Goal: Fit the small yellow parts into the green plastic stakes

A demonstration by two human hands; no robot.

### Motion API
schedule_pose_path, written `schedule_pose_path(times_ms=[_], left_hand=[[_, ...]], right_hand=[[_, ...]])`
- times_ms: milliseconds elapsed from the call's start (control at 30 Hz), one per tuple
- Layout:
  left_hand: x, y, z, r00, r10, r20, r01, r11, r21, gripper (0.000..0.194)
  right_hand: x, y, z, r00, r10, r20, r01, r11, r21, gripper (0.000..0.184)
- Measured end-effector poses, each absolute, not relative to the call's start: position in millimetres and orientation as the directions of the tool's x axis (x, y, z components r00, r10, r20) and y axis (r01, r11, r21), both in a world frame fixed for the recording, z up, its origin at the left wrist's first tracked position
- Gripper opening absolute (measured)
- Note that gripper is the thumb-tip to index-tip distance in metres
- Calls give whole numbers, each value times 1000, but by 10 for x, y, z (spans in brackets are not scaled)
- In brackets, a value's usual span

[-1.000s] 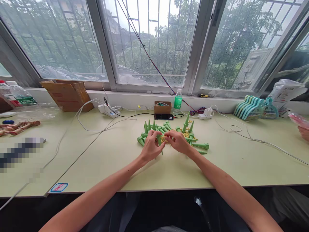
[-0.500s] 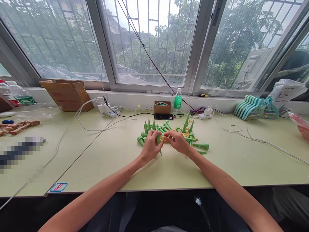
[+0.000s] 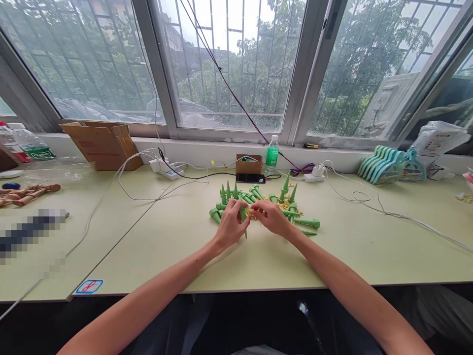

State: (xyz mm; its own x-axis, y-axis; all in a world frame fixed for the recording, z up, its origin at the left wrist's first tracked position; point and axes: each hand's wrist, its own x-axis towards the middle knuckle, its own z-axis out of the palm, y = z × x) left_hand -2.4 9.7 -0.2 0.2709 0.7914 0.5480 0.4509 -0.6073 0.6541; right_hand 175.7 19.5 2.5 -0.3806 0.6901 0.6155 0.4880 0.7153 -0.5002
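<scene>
Gray daylight from the window, pale desk under it. Clock centered on the heap of green spikes, 12 toward the glass: cardboard box at 10, left hand at 7, right hand at 5, hangers near 3.

Left hand has one spike between thumb and fingers, point down, near 8. Right thumb and finger are pinched narrow beside its upper part; maybe a small yellow bit in there, honestly can't tell. Loose yellow pieces lie toward 3.

My take on doing it well: hold the spike firm with the left, don't let it roll, and make only tiny fingertip moves with the right, lined up straight.

Versus a second ago: the spike's point has swung slightly, so it's more upright. Both hands have barely budged. Over at 3, the pink thing has mostly slipped out of view.
</scene>
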Motion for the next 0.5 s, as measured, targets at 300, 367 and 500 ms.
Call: schedule_pose_path(times_ms=[300, 367, 500], left_hand=[[-20, 84, 16, 269, 785, 559, 451, -615, 647, 18], [-19, 81, 16, 271, 784, 558, 451, -616, 646, 18], [-18, 77, 14, 275, 781, 560, 450, -620, 643, 19]], right_hand=[[1761, 198, 15, -376, 706, 600, 516, 697, -497, 21], [1760, 197, 17, -378, 709, 595, 523, 694, -494, 24], [1761, 194, 22, -381, 707, 596, 533, 694, -484, 29]])
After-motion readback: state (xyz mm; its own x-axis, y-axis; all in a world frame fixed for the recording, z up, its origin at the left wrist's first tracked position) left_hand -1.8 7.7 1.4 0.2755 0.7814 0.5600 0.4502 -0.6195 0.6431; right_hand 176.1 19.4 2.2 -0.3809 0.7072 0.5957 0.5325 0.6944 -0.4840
